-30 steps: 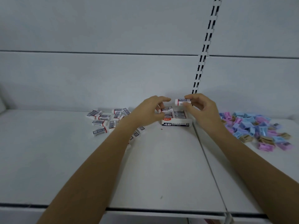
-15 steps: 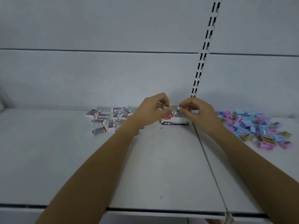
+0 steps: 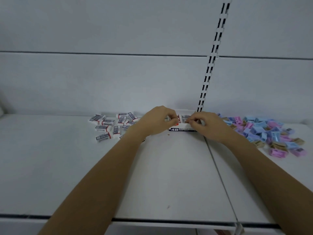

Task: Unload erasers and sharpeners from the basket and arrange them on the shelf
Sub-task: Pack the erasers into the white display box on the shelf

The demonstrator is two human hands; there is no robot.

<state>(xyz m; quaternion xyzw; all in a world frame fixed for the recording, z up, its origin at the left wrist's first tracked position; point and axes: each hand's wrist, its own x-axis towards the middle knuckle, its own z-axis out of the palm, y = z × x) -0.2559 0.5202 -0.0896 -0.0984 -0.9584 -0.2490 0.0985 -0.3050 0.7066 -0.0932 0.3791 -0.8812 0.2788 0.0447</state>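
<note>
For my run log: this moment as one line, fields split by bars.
left hand: fingers curled at eraser box front | right hand: same, grip unclear | loose erasers: left of box | sharpeners: piled right

Under your left hand [image 3: 159,120] and right hand [image 3: 208,124], the shelf [image 3: 169,175] looks like painted metal, matt white and smooth, with a few small marks nearer you. The eraser box [image 3: 182,129] at your fingertips is printed card with a slight sheen. Left of your left hand, the erasers [image 3: 110,126] wear printed paper sleeves. Right of your right hand, the sharpeners [image 3: 264,131] are smooth, faintly glossy plastic. Behind your hands, the back panel [image 3: 101,82] and slotted upright [image 3: 211,65] look matt and painted.
</note>
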